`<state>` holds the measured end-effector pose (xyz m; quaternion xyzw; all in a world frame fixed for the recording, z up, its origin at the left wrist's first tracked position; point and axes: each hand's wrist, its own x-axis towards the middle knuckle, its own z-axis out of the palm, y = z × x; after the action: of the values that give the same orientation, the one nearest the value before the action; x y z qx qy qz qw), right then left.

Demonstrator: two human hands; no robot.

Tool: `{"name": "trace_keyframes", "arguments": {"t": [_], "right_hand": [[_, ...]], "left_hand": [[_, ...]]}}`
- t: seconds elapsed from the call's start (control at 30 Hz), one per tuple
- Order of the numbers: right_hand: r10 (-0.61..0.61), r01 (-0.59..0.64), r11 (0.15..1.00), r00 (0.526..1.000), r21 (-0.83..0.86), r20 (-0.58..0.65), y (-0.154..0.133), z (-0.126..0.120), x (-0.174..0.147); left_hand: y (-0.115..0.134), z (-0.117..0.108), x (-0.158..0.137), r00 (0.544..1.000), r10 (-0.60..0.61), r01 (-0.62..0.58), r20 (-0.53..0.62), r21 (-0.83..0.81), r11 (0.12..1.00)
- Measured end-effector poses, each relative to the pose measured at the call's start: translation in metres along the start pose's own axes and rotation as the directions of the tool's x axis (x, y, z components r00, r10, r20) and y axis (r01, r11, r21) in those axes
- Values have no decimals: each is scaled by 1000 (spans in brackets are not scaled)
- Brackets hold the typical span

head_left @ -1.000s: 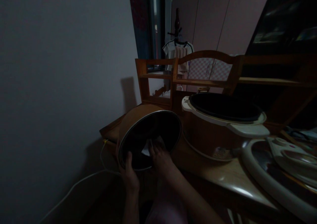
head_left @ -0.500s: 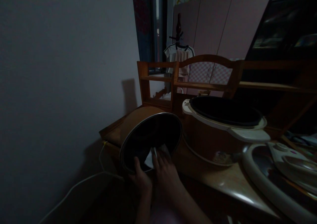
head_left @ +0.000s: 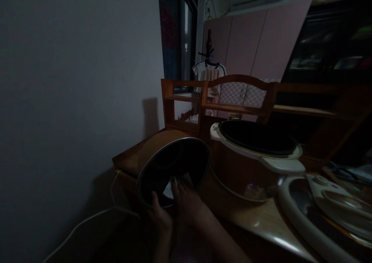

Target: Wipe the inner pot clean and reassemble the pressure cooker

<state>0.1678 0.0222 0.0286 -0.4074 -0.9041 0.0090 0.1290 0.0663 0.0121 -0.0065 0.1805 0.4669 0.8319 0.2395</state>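
A deep pot [head_left: 177,156], dark inside and tan outside, lies tilted on the table with its mouth turned towards me. My left hand [head_left: 161,216] grips its lower rim, thumb inside the mouth and fingers hidden beneath. Inside the pot, my right hand [head_left: 187,201] presses a white cloth or paper wipe [head_left: 168,190] against the lower wall; in this dim light its material is unclear. Right of the pot stands a large brown electric cooker [head_left: 238,173] with cream handles and a dark open top.
A round cream-rimmed lid [head_left: 290,208] lies at the table's right front. Behind the cooker runs a wooden shelf rack [head_left: 200,111]. A wall [head_left: 72,80] bounds the left side, where a white cord [head_left: 87,217] hangs by the table [head_left: 258,220].
My view has tilted up slightly, so everything sits a little lower and the pot further left. My right hand has slid a little further into the pot with the wipe; the left keeps its grip.
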Motion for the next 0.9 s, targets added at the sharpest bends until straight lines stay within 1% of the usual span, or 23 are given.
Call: {"name": "trace_keyframes", "arguments": {"t": [0.07,0.17,0.23,0.27,0.4,0.47,0.53,0.67,0.73,0.9], "right_hand": [[0,0,1000,1000,19,5,0,-5,2],[7,-3,999,997,54,-71,-1,-4,-1],[14,-5,998,989,58,-148,-2,2,-5],[20,-11,999,984,49,-179,-2,6,-7],[47,-54,998,966,-17,-255,-1,23,-15],[66,-74,997,966,-20,-249,-1,28,-18],[82,-80,997,972,16,-220,-2,30,-22],[87,-69,989,987,132,-137,-6,23,-28],[107,-86,981,988,176,-115,-9,18,-29],[151,-119,970,978,212,-141,-16,14,-31]], "left_hand": [[8,3,-1,1000,28,-28,-9,-7,1000],[14,5,-2,999,42,-42,29,-6,999],[14,4,-1,999,29,-29,29,15,999],[14,3,0,998,40,-41,38,30,999],[13,1,3,985,108,-117,134,61,991],[14,2,4,986,97,-106,136,60,993],[15,2,4,990,74,-82,119,62,995],[15,3,4,988,91,-101,122,76,992],[14,2,4,987,95,-106,127,86,991],[15,1,4,984,78,-93,162,88,992]]}}
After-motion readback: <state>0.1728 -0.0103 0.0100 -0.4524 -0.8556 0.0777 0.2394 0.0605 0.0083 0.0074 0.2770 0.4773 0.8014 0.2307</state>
